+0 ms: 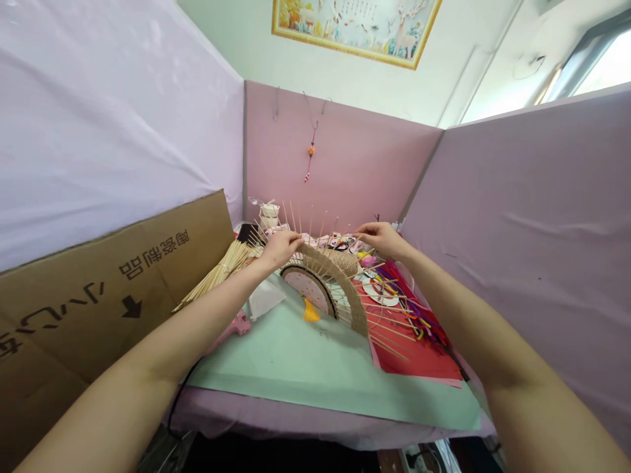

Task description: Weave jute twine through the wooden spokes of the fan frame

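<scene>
At the fan's edge (355,303), left fingers (296,242) grip, right fingers (363,231) well apart.

The left hand (282,249) hides part of the stick fan (348,286), and the top edge crops the framed picture (355,29)

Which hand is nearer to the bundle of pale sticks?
The left hand, at the arched band, just right of the bundle; the right hand is farther right, past the band's top.
</scene>
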The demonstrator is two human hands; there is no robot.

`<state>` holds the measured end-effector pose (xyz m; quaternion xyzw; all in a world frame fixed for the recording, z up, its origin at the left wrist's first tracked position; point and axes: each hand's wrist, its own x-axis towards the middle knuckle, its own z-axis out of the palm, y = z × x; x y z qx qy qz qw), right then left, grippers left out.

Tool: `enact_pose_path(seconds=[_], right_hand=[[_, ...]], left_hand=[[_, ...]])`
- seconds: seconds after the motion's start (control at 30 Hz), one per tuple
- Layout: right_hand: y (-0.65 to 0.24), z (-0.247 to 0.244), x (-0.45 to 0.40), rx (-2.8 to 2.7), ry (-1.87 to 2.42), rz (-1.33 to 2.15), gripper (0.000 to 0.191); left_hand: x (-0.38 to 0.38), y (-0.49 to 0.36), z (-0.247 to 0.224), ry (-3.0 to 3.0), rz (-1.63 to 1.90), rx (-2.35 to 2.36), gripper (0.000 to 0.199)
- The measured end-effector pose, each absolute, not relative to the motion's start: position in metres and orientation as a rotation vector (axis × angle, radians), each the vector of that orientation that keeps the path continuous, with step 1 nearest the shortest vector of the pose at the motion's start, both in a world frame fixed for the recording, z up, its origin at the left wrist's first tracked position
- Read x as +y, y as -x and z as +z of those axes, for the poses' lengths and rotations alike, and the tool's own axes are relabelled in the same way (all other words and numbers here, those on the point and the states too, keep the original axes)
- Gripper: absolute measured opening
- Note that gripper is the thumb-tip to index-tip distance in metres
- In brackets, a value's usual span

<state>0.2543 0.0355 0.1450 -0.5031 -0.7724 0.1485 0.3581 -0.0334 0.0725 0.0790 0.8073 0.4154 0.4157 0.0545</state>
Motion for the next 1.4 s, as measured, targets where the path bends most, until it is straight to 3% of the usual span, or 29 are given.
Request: enact_pose_path(seconds=[0.57, 1.1, 1.4], right_hand=[[-0.241, 0.222, 0.040, -1.972, 1.242, -0.052, 0.034], [-0.212, 0.235, 0.047, -1.920, 1.264, -0.184, 0.021], [-0.171, 0.244, 0.032, -2.051, 1.075, -0.373, 0.020]], left_hand=[[0.059, 0.015, 0.083, -2.438, 1.302, 1.278, 0.029], [0.058, 0.017, 0.084, -2.476, 1.222, 1.224, 0.028], [0.054, 0.012, 0.084, -2.510, 1.223, 1.197, 0.029]])
